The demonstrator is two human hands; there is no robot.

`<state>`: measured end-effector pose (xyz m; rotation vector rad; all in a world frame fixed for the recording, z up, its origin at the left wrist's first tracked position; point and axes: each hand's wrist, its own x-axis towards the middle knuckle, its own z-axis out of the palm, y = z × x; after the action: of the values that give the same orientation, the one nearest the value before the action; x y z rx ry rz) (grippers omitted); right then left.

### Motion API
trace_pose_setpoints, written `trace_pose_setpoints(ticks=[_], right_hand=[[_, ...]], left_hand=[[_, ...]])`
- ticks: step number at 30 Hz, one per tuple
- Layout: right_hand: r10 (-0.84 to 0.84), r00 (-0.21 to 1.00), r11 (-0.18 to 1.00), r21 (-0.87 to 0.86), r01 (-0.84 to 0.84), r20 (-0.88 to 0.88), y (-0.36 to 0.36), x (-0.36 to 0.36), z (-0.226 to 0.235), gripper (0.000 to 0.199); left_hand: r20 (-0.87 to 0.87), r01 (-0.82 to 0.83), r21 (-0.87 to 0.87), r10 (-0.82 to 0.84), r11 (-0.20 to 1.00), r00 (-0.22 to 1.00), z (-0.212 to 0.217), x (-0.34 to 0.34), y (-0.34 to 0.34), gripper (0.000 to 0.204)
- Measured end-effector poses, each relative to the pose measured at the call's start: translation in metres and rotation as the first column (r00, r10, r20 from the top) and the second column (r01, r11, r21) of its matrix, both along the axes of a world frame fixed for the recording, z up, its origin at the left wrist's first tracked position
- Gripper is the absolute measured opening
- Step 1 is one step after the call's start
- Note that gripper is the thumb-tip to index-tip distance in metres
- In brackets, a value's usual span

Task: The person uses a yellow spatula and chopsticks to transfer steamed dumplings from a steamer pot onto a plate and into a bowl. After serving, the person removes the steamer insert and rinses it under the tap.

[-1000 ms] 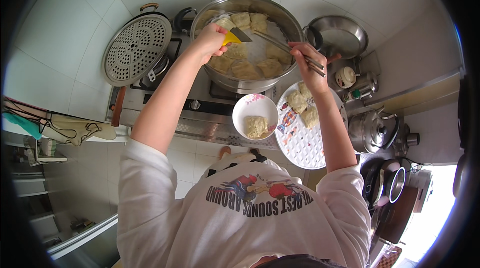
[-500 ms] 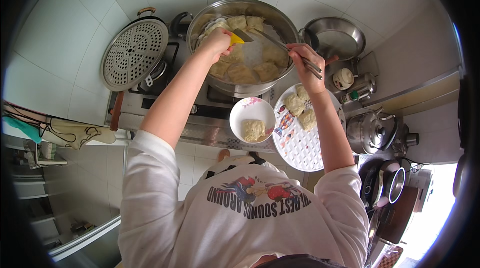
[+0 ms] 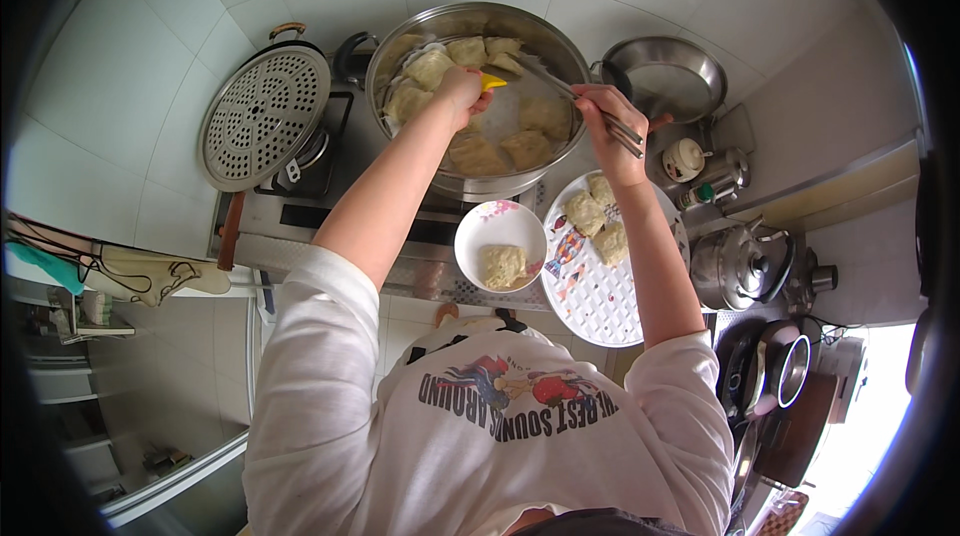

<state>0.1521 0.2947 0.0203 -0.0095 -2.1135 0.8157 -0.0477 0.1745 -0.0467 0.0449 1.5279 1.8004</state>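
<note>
A wide steel steamer pot (image 3: 420, 151) stands on the stove, holding several pale steamed buns (image 3: 478, 154) on a white liner. Over its middle, my left hand (image 3: 463, 96) is closed round the yellow handle of a scraper (image 3: 493, 82). The blade lies against a bun (image 3: 505, 63) at the pot's back right. My right hand (image 3: 612, 136) grips metal chopsticks (image 3: 625, 128) above the right rim, their tips beside that same bun. In front of the pot, a white bowl (image 3: 482, 226) contains one bun. A white patterned plate (image 3: 605, 306) under my right forearm carries three buns.
A perforated steamer rack (image 3: 265, 116) leans on the stove's left side. At the back right is an empty steel pan (image 3: 665, 76). A lidded jar (image 3: 685, 159) and a kettle (image 3: 735, 266) stand on the right, with pans (image 3: 770, 366) nearer me.
My left hand has moved right with the scraper, uncovering buns on the pot's left side. The right hand stays nearly in place, and the bun at the tools has shifted slightly.
</note>
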Motion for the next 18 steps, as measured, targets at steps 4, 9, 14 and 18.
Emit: trace_pose_setpoints(ticks=[4, 9, 14, 18], right_hand=[[0.014, 1.000, 0.999, -0.048, -0.014, -0.016, 0.002, 0.002, 0.006, 0.009], [-0.039, 0.983, 0.961, -0.275, -0.012, -0.179, 0.017, -0.003, 0.011, 0.019], [-0.132, 0.963, 0.947, -0.318, 0.053, -0.233, 0.026, 0.006, 0.026, 0.023], [-0.159, 0.979, 0.898, -0.430, 0.089, -0.130, 0.029, 0.006, 0.031, 0.026]], left_hand=[[-0.036, -0.046, 0.029, 0.047, 0.999, 0.998, -0.003, 0.001, 0.007, 0.015], [-0.094, -0.055, 0.036, 0.058, 0.998, 0.994, 0.002, 0.003, 0.008, 0.015], [-0.107, -0.065, 0.081, 0.074, 0.995, 0.992, 0.014, 0.003, 0.006, 0.017], [-0.154, -0.082, 0.070, 0.092, 0.994, 0.984, 0.024, -0.005, 0.011, 0.019]])
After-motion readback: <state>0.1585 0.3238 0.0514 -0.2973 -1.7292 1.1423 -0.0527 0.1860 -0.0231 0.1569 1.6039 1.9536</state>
